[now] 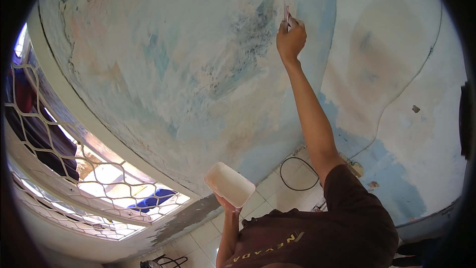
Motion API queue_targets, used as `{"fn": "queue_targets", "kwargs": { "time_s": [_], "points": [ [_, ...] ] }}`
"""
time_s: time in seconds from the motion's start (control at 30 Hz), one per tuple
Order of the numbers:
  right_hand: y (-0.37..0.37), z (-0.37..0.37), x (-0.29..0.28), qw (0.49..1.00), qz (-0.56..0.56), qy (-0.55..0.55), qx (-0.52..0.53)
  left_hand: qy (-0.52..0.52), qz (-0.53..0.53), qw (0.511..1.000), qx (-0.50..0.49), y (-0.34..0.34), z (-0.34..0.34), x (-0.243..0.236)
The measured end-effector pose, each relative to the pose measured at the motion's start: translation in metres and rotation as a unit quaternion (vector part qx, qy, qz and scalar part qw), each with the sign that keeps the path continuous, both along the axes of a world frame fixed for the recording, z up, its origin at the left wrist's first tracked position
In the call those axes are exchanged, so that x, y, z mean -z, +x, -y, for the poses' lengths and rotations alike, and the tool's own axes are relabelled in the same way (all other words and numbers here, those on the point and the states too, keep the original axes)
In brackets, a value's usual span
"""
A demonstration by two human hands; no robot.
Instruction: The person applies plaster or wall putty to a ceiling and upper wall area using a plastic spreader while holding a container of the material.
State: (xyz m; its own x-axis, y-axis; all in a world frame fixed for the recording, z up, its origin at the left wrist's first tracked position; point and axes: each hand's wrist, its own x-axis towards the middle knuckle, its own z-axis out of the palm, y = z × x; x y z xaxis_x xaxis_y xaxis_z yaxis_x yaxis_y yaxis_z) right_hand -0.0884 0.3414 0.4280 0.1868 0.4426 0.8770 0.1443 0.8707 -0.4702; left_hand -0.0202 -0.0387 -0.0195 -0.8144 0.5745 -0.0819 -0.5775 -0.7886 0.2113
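High on the patchy blue-and-white wall, my right hand is raised at the end of an outstretched arm. Its fingers are closed round a thin scraper-like tool, which points up at the wall and looks narrow from here; its exact kind is hard to make out. Low in the middle, my left hand supports a white rectangular tub from beneath and behind. The tub is tilted, and its inside looks pale. Most of the left fingers are hidden by it.
At the left, a window with a metal grille opens onto a bright outside. A wall corner lies right of my arm, with a cable running down the adjoining wall. On the tiled floor are a looped black cord and dark wiry items.
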Motion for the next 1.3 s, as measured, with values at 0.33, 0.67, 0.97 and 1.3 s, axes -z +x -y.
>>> {"fn": "queue_targets", "kwargs": {
  "time_s": [0.33,0.67,0.97,1.3],
  "points": [
    [0.028,0.196,0.188,0.843,0.267,0.257,-0.39,-0.032,-0.045,0.998,0.007,0.034,-0.021,-0.022],
    [0.179,0.114,0.244,0.787,0.372,-0.192,-0.453,-0.11,-0.12,0.986,-0.04,0.056,-0.099,-0.052],
    [0.219,0.099,0.282,0.78,0.425,-0.074,-0.454,0.064,-0.091,0.989,0.098,0.079,-0.166,-0.074],
    [0.256,0.061,0.303,0.776,0.406,-0.165,-0.453,-0.038,-0.066,0.994,0.075,0.117,-0.207,-0.058]
  ]
}}
